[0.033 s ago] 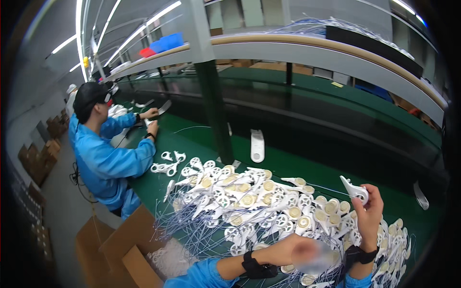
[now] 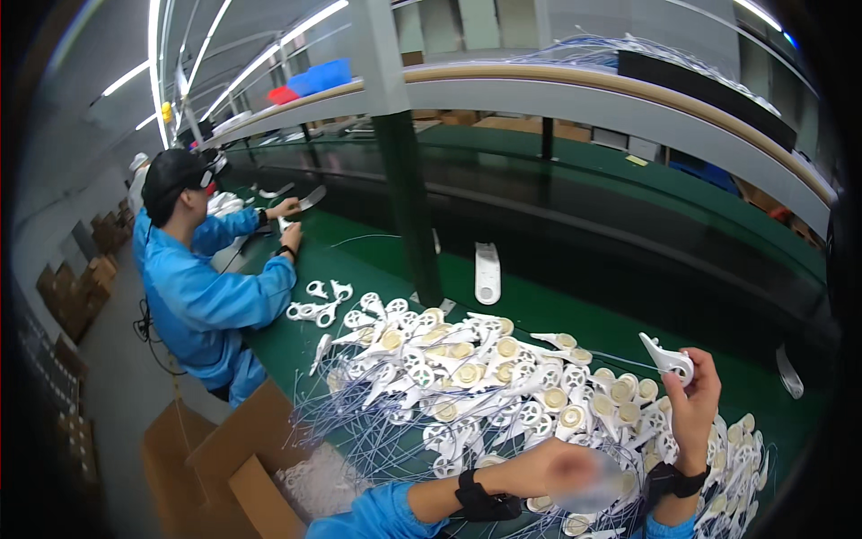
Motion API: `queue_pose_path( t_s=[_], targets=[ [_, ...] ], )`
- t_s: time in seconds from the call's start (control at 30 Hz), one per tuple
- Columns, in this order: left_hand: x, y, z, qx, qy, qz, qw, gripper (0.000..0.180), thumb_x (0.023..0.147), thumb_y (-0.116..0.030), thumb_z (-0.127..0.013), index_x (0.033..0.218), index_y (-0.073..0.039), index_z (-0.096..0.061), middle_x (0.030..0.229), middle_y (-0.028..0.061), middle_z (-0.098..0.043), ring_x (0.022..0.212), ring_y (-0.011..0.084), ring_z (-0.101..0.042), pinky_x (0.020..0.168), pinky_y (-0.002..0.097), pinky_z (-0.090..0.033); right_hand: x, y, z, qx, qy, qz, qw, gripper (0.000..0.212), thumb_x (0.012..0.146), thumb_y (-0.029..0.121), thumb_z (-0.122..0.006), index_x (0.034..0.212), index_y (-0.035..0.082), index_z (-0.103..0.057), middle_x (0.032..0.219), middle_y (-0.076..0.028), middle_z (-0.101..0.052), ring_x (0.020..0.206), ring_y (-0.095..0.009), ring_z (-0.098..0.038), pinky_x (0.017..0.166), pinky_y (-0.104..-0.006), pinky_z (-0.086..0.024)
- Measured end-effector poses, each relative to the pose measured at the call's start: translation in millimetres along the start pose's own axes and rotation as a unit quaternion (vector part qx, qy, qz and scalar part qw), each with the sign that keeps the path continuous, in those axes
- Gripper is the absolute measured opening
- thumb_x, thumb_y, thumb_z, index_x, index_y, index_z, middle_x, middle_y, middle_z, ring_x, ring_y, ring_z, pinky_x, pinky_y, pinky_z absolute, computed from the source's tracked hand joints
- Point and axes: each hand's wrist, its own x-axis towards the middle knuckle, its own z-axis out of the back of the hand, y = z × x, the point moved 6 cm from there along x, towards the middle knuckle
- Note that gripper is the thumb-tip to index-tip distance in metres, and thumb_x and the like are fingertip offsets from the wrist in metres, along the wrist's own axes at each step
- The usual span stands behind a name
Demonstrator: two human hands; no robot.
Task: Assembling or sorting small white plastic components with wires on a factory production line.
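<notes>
Raised over the right end of the pile, my right hand (image 2: 693, 395) grips a white plastic part (image 2: 669, 359) with a round ring and a pointed arm. The thumb and fingers close on its ring end. A thin cord runs leftward beside the part. Lower down, my left hand (image 2: 575, 476) hovers over the near side of the pile; its fingers are smeared, so its grip is hidden. Beneath both hands spreads a heap of similar white parts (image 2: 467, 377), many with cream-coloured discs and blue-grey cords (image 2: 386, 431).
The green bench (image 2: 314, 260) carries a few loose white rings (image 2: 316, 312) and a long white cover (image 2: 487, 274) beyond the pile. An upright post (image 2: 404, 198) stands behind it. An open cardboard box (image 2: 224, 449) is at lower left. A co-worker in blue (image 2: 202, 278) works farther left.
The whole scene sits slightly farther right in the picture. My right hand still grips the white plastic part, and both hands keep nearly the same pose.
</notes>
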Motion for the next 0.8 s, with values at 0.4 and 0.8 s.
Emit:
queue_pose_path(
  t_s=[0.4,0.8],
  targets=[
    [3.5,4.6,-4.1,-0.028,-0.004,-0.043,0.999,0.019,0.091,-0.02,-0.064,0.092,-0.001,-0.061,0.063,-0.0054,-0.054,0.054,-0.0001,-0.043,0.05,0.0183,-0.034,-7.0,8.2,-5.8,-0.035,0.004,0.018,0.999,0.029,0.078,0.0,-0.063,0.105,0.0,-0.054,0.088,-0.005,-0.059,0.076,-0.01,-0.057,0.065,-0.021,-0.044],
    [7.1,12.3,-8.2,-0.034,0.004,-0.048,0.998,0.018,0.092,-0.019,-0.063,0.092,-0.001,-0.06,0.061,-0.0043,-0.054,0.048,0.0002,-0.045,0.045,0.0182,-0.034,-7.2,4.4,-5.9,-0.039,0.018,0.001,0.999,0.028,0.078,-0.001,-0.063,0.105,0.0,-0.054,0.088,-0.006,-0.059,0.077,-0.01,-0.057,0.066,-0.0218,-0.045]
  ],
)
